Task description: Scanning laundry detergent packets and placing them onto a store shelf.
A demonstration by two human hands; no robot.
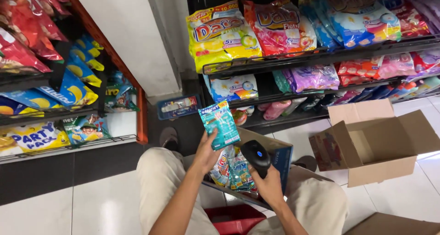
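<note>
Black wire shelves [321,57] of bright detergent bags face a crouching person. An empty brown cardboard carton [373,143] lies open on the white floor tiles. The left hand [207,155] grips 1 teal sachet pack [220,124] upright; the right hand [268,185] clasps a black handheld barcode scanner [255,156] just beside it, above a sachet-filled box [279,157].

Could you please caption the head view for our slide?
Left hand holds up a teal packet, right hand a black scanner, above an open box of packets.
</note>
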